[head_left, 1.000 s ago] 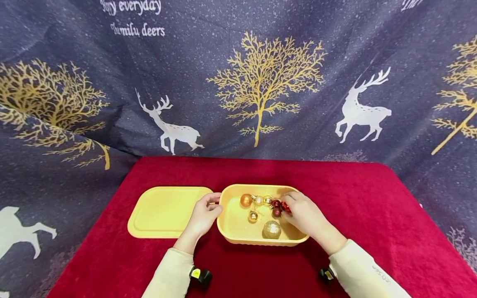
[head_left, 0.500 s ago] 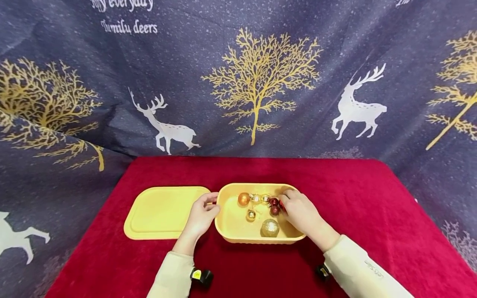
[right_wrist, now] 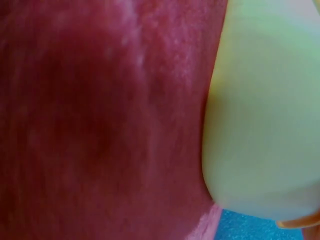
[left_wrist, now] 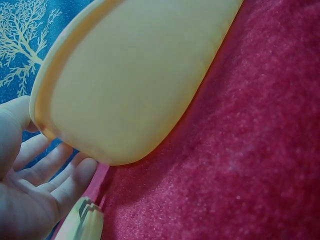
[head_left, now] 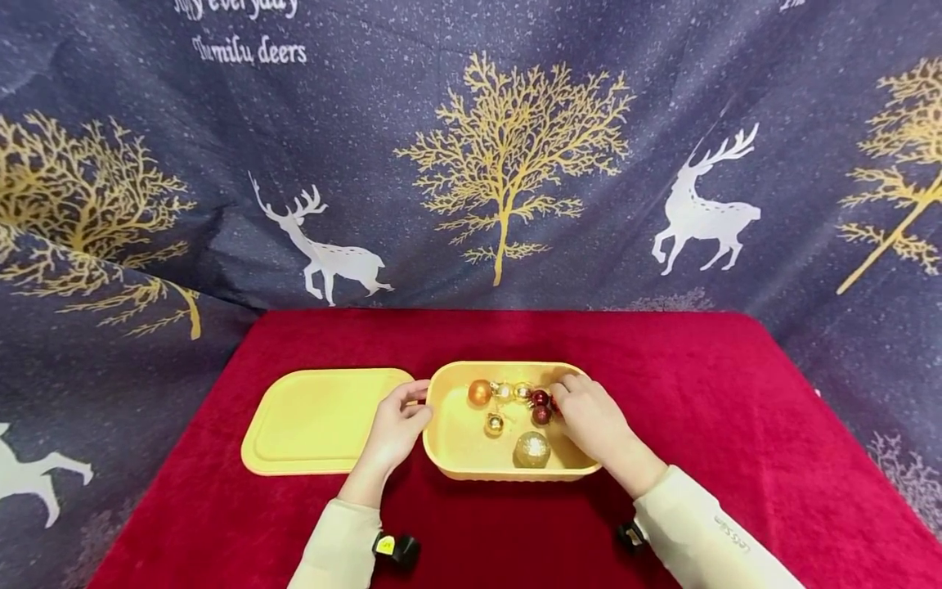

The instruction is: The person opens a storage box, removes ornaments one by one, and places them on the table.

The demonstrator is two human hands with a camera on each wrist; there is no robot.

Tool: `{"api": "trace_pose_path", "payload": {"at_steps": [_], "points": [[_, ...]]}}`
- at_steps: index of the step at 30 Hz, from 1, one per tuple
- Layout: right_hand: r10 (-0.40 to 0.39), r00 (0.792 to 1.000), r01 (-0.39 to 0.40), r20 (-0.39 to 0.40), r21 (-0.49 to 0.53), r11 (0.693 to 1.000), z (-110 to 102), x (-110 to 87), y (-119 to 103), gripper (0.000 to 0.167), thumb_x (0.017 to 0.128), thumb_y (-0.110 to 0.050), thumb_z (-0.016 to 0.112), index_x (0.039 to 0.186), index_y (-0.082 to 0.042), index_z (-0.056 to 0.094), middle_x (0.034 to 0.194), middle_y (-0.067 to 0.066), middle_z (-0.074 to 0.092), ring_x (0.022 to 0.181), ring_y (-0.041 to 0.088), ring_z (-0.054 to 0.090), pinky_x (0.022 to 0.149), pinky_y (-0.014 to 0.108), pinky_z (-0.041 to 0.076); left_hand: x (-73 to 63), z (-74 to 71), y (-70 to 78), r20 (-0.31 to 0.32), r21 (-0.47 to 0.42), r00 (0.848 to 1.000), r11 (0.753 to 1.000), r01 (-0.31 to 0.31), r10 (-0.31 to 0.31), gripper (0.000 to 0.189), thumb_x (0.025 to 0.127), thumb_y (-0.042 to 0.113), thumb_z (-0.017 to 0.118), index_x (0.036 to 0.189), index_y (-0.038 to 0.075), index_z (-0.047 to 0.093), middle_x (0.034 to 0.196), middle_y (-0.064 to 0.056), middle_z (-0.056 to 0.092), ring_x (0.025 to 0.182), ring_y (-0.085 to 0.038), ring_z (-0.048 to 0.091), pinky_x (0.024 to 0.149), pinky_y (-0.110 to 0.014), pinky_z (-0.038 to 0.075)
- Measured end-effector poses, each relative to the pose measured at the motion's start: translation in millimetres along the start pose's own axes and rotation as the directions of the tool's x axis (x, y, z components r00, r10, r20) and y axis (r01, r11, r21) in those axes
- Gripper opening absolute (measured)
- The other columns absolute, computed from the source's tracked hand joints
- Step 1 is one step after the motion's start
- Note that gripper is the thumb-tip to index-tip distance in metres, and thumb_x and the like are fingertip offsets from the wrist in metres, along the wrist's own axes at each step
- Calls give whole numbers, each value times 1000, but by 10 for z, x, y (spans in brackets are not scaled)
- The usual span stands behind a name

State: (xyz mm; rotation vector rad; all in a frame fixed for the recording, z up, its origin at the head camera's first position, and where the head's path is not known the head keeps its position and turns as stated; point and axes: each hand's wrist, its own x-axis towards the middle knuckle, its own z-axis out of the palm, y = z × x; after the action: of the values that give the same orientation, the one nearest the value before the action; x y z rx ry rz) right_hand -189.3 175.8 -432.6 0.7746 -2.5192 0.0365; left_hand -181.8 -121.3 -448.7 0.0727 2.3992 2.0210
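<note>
A yellow rectangular box [head_left: 471, 474] with rounded corners stands on the red cloth, holding several Christmas baubles. My left hand [head_left: 397, 421] rests at its left end; in the left wrist view the fingers [left_wrist: 75, 182] extend along the outer wall and the thumb is by the rim. My right hand [head_left: 592, 417] reaches over the right end, its fingertips pinching a red bauble [head_left: 555, 404], mostly covered by them. Close beside are dark red baubles [head_left: 540, 415]. An orange bauble [head_left: 480, 393], small gold baubles [head_left: 494, 424] and a large glittery gold bauble [head_left: 532, 450] lie further left and nearer.
A flat yellow lid [head_left: 316, 421] lies on the cloth just left of the left hand. Red cloth [head_left: 706, 393] covers the table. Behind it hangs a dark blue cloth [head_left: 441, 270] printed with trees and deer. In the right wrist view the box's outer wall [right_wrist: 265, 125] fills the right side.
The whole head view has shifted slightly to the left. My right fingers now cover more of the red bauble. The left hand keeps its place at the box's end.
</note>
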Motion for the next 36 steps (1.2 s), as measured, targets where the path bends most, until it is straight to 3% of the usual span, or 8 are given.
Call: {"api": "trace_pose_path", "payload": {"at_steps": [11,18,36], "points": [[43,999,-43,7,107,993,-17,-46,1,50,54,-15,84,98,0,66,99,12,64,94,29,61,82,42,51,0,2,-5,-2,-13,1000,1000,1,-1,42,83,-3,56,125,1,56,116,-21,58,99,-31,62,76,-20,49],[106,994,-97,-36,197,976,-17,-63,5,47,60,-13,80,103,0,66,101,12,64,94,29,61,86,41,50,7,3,-32,-4,-17,1000,1000,-8,8,41,84,-4,57,125,1,56,115,-21,58,97,-30,63,75,-19,49],[172,985,-158,-25,282,946,-86,-79,20,54,69,-19,78,116,2,63,111,14,62,103,28,59,93,40,49,-38,5,-44,-9,-43,1000,999,23,-24,41,87,2,61,128,0,54,118,-21,56,98,-16,60,79,-15,48]]}}
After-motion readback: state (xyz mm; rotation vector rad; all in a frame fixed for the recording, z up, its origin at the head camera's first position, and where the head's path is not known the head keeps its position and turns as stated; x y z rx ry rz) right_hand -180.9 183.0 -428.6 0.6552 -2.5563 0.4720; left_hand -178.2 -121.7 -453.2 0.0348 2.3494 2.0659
